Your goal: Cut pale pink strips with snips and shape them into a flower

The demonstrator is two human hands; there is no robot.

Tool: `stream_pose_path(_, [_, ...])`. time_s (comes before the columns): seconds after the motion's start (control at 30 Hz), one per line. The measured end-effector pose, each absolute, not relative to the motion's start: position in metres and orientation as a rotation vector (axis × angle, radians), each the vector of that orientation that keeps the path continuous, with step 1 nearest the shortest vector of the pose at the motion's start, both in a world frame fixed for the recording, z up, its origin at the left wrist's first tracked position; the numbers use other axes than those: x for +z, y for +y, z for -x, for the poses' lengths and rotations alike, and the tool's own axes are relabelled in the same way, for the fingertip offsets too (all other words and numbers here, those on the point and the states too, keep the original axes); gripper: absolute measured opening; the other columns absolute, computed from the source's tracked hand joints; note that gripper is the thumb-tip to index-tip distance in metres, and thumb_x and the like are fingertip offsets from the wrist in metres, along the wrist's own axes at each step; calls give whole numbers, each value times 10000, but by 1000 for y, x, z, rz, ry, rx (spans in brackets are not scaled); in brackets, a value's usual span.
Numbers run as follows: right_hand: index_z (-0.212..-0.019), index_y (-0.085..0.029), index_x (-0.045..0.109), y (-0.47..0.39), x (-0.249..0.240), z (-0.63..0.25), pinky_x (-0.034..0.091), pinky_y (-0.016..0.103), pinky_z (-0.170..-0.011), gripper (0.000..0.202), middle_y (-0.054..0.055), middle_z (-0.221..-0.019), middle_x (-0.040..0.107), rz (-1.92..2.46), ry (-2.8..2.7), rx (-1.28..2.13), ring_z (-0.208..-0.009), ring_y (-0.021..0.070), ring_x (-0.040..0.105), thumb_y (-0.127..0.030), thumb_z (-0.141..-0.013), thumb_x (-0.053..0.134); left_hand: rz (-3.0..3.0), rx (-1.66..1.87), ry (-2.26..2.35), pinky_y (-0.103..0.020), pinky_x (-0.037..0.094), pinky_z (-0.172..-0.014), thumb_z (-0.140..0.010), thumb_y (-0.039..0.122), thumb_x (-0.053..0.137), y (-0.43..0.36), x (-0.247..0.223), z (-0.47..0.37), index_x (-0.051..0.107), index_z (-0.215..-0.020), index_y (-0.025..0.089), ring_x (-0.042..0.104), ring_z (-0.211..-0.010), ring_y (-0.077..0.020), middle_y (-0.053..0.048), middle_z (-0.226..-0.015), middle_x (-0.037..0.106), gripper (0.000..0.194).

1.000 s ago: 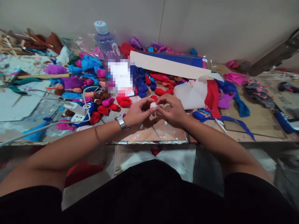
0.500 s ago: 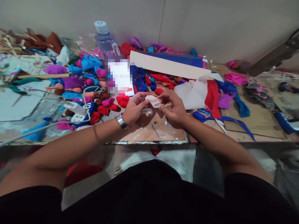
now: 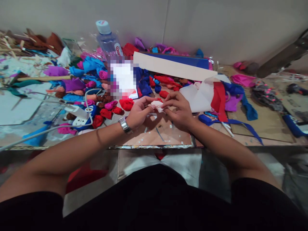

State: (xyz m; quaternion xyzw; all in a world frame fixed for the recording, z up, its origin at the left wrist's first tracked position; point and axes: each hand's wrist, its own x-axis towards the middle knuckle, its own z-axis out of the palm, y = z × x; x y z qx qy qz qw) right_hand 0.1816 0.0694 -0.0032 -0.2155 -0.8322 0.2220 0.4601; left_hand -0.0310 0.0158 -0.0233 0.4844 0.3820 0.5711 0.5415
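Observation:
A small pale pink piece of crumpled crepe paper (image 3: pixel 157 105) is held between my two hands, just above the bare wood near the table's front edge. My left hand (image 3: pixel 139 112), with a metal watch (image 3: pixel 124 124) at the wrist, pinches its left side between thumb and fingers. From the right, my right hand (image 3: pixel 177 110) grips the other side, its fingers curled over the top edge. Red crumpled paper bundles (image 3: pixel 126 104) lie left of my left hand. Beyond my right hand is a larger pale sheet (image 3: pixel 198 96) with a red strip (image 3: pixel 218 99) on it.
A lit phone (image 3: pixel 125 78) leans among the coloured bundles, before a clear bottle (image 3: pixel 108 41). A long cream strip (image 3: pixel 173 67) lies at the back. A power strip (image 3: pixel 83 119) with a white cable sits left. Blue ribbon (image 3: pixel 240 123) and brown cardboard (image 3: pixel 264 125) lie right.
My right hand's fingers have closed in over the pale paper, which is now more gathered and less visible. My left hand has barely moved.

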Motion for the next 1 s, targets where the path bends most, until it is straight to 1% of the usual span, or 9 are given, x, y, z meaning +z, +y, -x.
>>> stream_pose_path(0.17, [-977,-284,759,68,-1,-183,551,479,-954,71,51,-1093,630,518,-2074,538,-1054,246,641,-241,-931,726,-1112,1338,850,-282,631,-786,-864,364,855,15,-21,30,679,-1227,209,749,-859,-153,-59,-1078,783,432])
stream_pose_path(0.33, [-974,-254,730,67,2,-181,550,424,-865,67,55,-1068,644,495,-2048,608,-981,226,645,-220,-922,704,-1148,1368,870,-234,601,-704,-861,393,860,15,-20,29,717,-1117,190,713,-768,-123,-42,-976,775,357])
stream_pose_path(0.5, [-962,-248,721,67,2,-181,542,421,-850,85,58,-1052,655,477,-2034,611,-964,229,647,-194,-919,671,-1172,1382,898,-237,591,-681,-831,444,885,15,-19,30,726,-1058,176,704,-738,-123,-40,-937,782,385])
stream_pose_path(0.6, [-904,-248,716,68,1,-180,537,426,-863,126,53,-1033,645,491,-2020,572,-967,228,650,-150,-918,638,-1175,1390,945,-251,592,-698,-807,472,897,13,-17,29,726,-1038,170,715,-775,-139,-50,-946,785,417])
stream_pose_path(0.73, [-833,-238,708,70,0,-179,533,413,-841,152,50,-1010,635,547,-1981,527,-962,227,644,-131,-906,629,-1201,1405,998,-256,583,-689,-788,509,903,11,-14,28,718,-1012,172,707,-753,-136,-43,-925,777,445])
stream_pose_path(0.8, [-849,-238,711,70,-1,-179,538,422,-849,148,52,-1011,634,555,-1980,534,-963,231,646,-162,-932,616,-1240,1407,1019,-259,582,-679,-796,524,895,11,-13,28,713,-984,171,704,-736,-133,-45,-928,776,439])
stream_pose_path(0.87, [-893,-244,720,69,0,-180,544,447,-881,149,60,-1025,632,545,-1989,555,-979,240,649,-228,-975,597,-1274,1389,1043,-263,578,-646,-807,540,883,12,-13,28,710,-967,172,702,-708,-137,-50,-914,777,437])
stream_pose_path(0.93, [-969,-261,729,68,1,-182,551,472,-904,171,71,-1064,632,533,-2003,585,-1008,254,645,-334,-1012,581,-1274,1358,1052,-269,572,-599,-820,561,866,12,-14,28,705,-970,176,691,-656,-138,-45,-868,769,443])
stream_pose_path(1.0, [-1056,-284,724,68,4,-185,556,497,-928,222,82,-1125,628,499,-2049,608,-1065,276,636,-466,-1006,607,-1241,1340,1049,-273,578,-569,-831,575,853,13,-16,29,693,-979,183,677,-612,-134,-30,-823,751,448])
